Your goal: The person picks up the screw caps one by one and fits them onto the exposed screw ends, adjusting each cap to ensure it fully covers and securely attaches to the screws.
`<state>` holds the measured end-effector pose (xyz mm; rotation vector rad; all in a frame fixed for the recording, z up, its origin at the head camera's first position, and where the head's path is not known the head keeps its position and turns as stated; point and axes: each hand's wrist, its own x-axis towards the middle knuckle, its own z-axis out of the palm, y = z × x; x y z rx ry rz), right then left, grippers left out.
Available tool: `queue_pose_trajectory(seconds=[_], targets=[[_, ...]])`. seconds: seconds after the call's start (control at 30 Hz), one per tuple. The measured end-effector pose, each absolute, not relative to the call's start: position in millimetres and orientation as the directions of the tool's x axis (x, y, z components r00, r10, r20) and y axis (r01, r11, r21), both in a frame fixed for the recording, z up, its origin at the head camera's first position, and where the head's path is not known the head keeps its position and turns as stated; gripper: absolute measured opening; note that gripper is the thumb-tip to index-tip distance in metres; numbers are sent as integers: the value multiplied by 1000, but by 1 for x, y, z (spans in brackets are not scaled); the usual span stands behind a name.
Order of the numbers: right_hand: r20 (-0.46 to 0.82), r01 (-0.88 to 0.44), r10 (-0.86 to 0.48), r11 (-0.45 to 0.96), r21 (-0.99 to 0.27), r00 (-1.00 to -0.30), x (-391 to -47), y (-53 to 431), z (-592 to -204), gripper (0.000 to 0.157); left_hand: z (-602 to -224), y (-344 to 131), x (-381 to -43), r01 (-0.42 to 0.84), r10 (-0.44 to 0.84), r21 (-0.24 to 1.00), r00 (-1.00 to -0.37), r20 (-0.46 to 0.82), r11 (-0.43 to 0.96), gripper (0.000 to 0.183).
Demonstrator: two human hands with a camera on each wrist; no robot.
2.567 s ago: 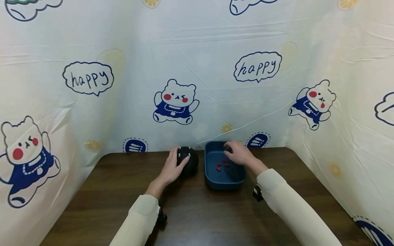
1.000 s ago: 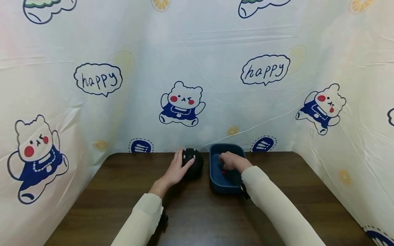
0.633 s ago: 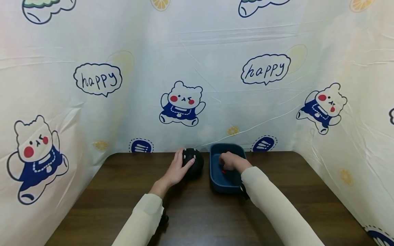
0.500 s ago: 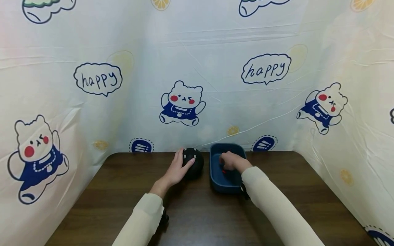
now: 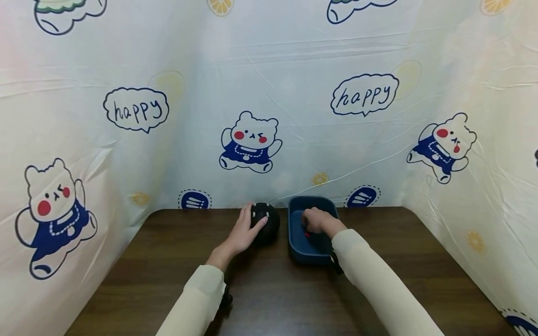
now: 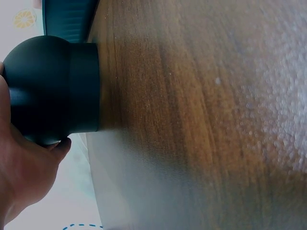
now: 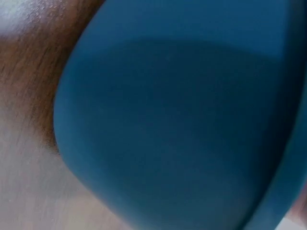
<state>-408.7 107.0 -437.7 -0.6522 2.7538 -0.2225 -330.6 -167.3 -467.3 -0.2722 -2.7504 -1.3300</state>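
My left hand (image 5: 244, 231) holds a black ball-shaped object (image 5: 269, 224) with small pale pegs on its top, thumb on the near side and fingers on the far left side. In the left wrist view, the black object (image 6: 48, 88) shows a rounded body on a short cylindrical base, standing on the table. My right hand (image 5: 318, 220) reaches down into a blue rectangular box (image 5: 297, 240), fingers bent toward its floor. A small red piece (image 5: 307, 235) shows just below those fingers. Whether the fingertips pinch anything I cannot tell. The right wrist view is filled by the box's outer wall (image 7: 168, 120).
The box stands right of the black object with a narrow gap between them, both near the back edge of the brown wooden table (image 5: 269, 294). A pale cloth (image 5: 189, 154) with printed bears hangs behind and at both sides.
My right hand has lowered into the box and come over the red pieces, hiding most of them; it stays there through the latest frames. My left hand keeps its hold. The head view has shifted slightly.
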Motion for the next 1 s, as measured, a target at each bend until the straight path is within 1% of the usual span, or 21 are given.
queue_pose_trajectory(seconds=[0.17,0.33,0.5,0.7,1.0], targets=[[-233,-428,-493,859,-281,-838,-409,113,-437,9,-468,-168,-330,196,132,772,-981,145,604,94],[-197,-433,-537,808,-400,-820,-408,118,-430,10,-467,-167,-330,192,132,773,-981,141,604,95],[-181,-391,-541,765,-512,-822,-406,123,-424,12,-467,-168,-330,190,130,771,-982,140,608,95],[-146,-373,-552,711,-596,-821,-405,127,-423,14,-465,-168,-329,194,133,767,-981,142,612,94],[-115,-273,-508,625,-731,-854,-403,127,-421,16,-466,-168,-328,196,132,771,-980,146,606,94]])
